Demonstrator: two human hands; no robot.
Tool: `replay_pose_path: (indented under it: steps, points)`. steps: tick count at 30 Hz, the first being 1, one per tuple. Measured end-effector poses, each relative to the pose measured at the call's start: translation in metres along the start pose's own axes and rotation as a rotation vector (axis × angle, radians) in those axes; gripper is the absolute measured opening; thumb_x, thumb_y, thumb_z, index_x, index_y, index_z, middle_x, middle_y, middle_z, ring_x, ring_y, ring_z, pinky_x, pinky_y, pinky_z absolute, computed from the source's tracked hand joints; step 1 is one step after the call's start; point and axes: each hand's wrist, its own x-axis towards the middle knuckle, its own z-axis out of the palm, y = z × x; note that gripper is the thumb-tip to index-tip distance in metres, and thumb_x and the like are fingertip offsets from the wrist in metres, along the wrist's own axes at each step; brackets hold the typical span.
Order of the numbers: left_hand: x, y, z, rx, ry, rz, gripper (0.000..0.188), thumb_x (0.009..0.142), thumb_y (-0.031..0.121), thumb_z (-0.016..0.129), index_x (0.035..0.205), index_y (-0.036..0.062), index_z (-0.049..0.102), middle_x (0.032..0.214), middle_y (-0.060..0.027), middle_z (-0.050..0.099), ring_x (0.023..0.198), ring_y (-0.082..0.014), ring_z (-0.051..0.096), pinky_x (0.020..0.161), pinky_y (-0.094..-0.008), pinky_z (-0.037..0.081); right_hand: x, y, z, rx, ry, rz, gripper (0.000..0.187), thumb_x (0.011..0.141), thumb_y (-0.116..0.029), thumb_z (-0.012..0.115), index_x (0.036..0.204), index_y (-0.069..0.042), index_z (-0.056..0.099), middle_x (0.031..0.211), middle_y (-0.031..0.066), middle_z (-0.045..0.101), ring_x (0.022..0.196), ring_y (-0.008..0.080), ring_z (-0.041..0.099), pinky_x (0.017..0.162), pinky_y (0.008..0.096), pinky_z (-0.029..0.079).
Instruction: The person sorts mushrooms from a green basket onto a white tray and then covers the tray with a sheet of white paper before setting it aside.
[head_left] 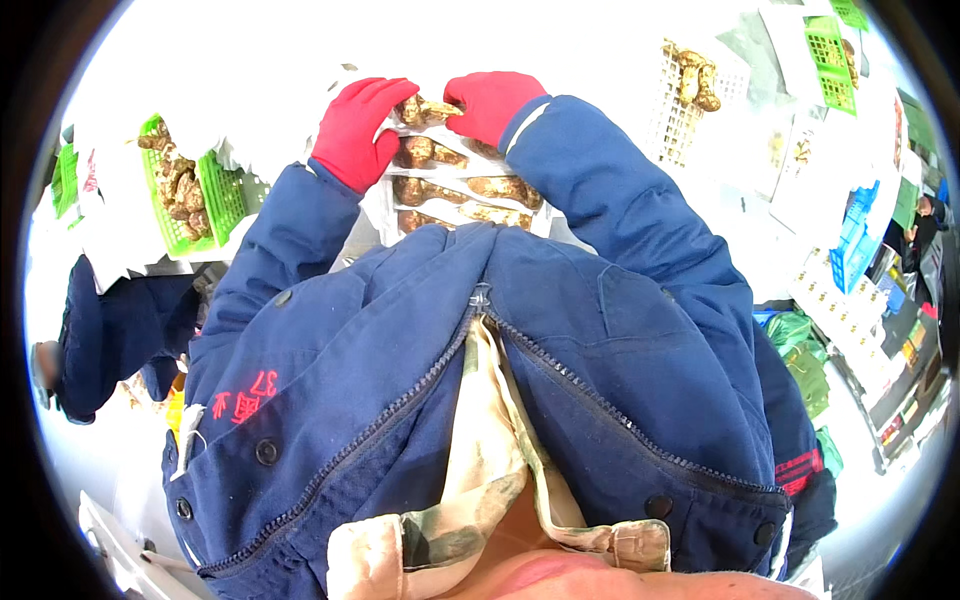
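Both my hands wear red gloves and meet over the far end of a white box (384,222) in front of my chest. A brown and cream mushroom (428,111) lies crosswise between them. My left hand (358,132) has its fingers closed over the mushroom's left end, with the thumb lower down. At the other end, the fingertips of my right hand (497,106) pinch the paler tip. Nearer to me, rows of mushrooms (428,153) rest in the box, parted by white strips. My jacket hides the box's near edge.
To the left, a green basket (226,200) stands by a heap of mushrooms (182,190). A white mesh basket (678,135) with several mushrooms is at the right, a green one (828,62) beyond it. Farther right is a blue crate (853,238). A dark-clothed person (115,325) is on the left.
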Motion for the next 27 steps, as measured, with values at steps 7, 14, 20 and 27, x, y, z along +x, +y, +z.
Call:
replay_pose_path:
  steps: [7,14,20,27]
  points:
    - [-0.002,-0.015,-0.006,0.072,-0.066,0.149,0.043,0.073,0.01,0.072,0.115,0.0085,0.062,0.112,-0.0098,0.065,0.106,-0.0325,0.057,0.092,-0.0424,0.046,0.003,0.008,0.014,0.05,0.105,-0.19,0.027,0.087,-0.028,0.058,0.107,-0.012,0.066,0.099,0.0098,0.065,0.093,0.0293,0.061,0.084,0.0402,0.049]
    - [0.001,-0.021,0.003,0.204,-0.032,0.044,0.038,0.077,0.017,0.073,0.113,0.0101,0.063,0.108,-0.0083,0.065,0.112,-0.0311,0.055,0.094,-0.0411,0.044,0.011,0.013,0.012,-0.032,0.074,-0.223,0.026,0.086,-0.029,0.059,0.107,-0.015,0.067,0.096,0.0073,0.065,0.093,0.0265,0.061,0.08,0.0403,0.049]
    - [0.004,-0.013,0.01,0.493,-0.006,0.014,0.034,0.081,0.025,0.07,0.11,0.0089,0.063,0.136,-0.0061,0.05,0.128,-0.0322,0.042,0.101,-0.0428,0.037,0.009,-0.005,0.017,-0.192,0.152,-0.166,0.025,0.089,-0.03,0.057,0.107,-0.017,0.068,0.095,0.0034,0.065,0.091,0.0237,0.062,0.077,0.0399,0.048]
    - [-0.002,-0.023,0.023,0.405,-0.016,-0.024,0.035,0.081,0.027,0.069,0.11,0.008,0.062,0.135,-0.0082,0.052,0.128,-0.0353,0.043,0.103,-0.0439,0.038,0.004,-0.008,0.023,-0.256,0.214,-0.17,0.027,0.089,-0.033,0.057,0.11,-0.018,0.067,0.096,0.005,0.064,0.092,0.025,0.061,0.078,0.0403,0.048]
